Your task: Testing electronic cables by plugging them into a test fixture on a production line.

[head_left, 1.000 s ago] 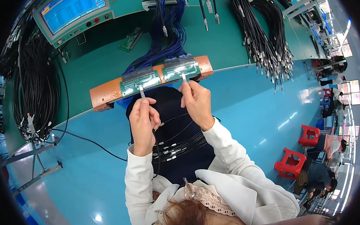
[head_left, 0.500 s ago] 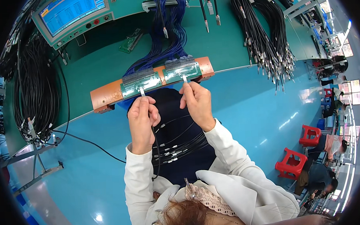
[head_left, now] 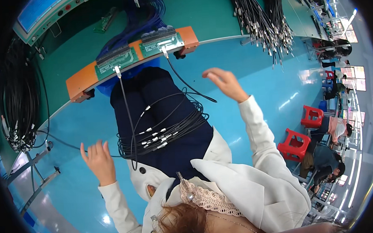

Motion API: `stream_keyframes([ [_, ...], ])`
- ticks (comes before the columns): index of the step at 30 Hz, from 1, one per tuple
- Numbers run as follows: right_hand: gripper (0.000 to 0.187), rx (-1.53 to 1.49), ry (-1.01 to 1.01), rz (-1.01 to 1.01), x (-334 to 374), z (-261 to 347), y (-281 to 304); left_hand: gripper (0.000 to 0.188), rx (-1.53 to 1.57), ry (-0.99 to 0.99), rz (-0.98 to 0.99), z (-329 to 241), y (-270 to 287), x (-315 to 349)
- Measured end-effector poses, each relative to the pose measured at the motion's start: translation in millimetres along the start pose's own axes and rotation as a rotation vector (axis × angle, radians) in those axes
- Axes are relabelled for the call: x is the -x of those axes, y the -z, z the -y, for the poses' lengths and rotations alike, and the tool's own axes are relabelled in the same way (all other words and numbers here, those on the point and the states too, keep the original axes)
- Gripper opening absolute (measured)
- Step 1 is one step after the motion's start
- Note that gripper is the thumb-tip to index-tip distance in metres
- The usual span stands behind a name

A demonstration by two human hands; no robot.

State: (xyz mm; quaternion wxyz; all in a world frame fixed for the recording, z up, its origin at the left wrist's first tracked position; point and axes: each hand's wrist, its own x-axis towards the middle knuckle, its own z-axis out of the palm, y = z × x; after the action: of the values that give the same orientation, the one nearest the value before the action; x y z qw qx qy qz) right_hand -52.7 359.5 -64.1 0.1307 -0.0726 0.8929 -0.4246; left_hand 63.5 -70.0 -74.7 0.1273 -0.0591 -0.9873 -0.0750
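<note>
My left hand [head_left: 99, 162] is raised off to the left of my lap, fingers apart, with nothing in it. To the right of the orange fixture, my right hand [head_left: 226, 84] hangs in the air, fingers stretched out and holding nothing. Two green circuit boards, a left board [head_left: 125, 58] and a right board [head_left: 151, 48], sit on the orange fixture [head_left: 82, 82] at the table edge. A white plug [head_left: 117, 71] of one black cable is in the left board; another plug [head_left: 164, 53] is in the right board. Several black cables [head_left: 164, 136] with silver ends lie across my lap.
A tester with a blue screen [head_left: 36, 12] stands at the far left of the green table [head_left: 207, 15]. Bundles of black cables hang at the left [head_left: 17, 94] and right [head_left: 261, 21] edges. Red stools [head_left: 294, 145] and seated people are off to the right.
Both hands have let go of the cable plugs at the boards and moved apart, the left down and leftward, the right out to the right. The view has shifted, too.
</note>
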Motion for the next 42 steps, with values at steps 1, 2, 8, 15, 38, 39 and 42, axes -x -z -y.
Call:
stream_keyframes([
  [1,0.028,-0.049,0.023,0.033,7.8,-14.2,-17.4,0.017,-0.027,0.015,0.093,15.1,-5.5,26.3],
  [2,0.028,-0.095,0.043,0.057,13.1,-25.7,-36.4,0.017,-0.026,0.021,0.099,22.2,-14.0,47.5],
  [8,0.028,-0.290,0.062,0.099,11.5,-45.0,-98.3,0.033,0.862,0.806,0.377,13.9,-25.2,91.8],
  [15,0.018,-0.158,-0.152,0.286,21.6,-68.6,-75.3,0.034,0.753,0.683,0.019,22.4,-92.6,67.8],
  [38,0.029,-0.582,-0.901,-0.084,96.6,-232.7,-124.7,0.039,0.541,0.464,0.415,84.1,-190.2,77.6],
  [39,0.029,-0.594,-0.898,-0.086,92.0,-236.2,-128.9,0.039,0.532,0.464,0.432,84.2,-193.2,76.5],
  [42,0.028,-0.597,-0.918,-0.058,77.1,-242.7,-128.1,0.039,0.518,0.473,0.474,80.3,-206.3,75.7],
])
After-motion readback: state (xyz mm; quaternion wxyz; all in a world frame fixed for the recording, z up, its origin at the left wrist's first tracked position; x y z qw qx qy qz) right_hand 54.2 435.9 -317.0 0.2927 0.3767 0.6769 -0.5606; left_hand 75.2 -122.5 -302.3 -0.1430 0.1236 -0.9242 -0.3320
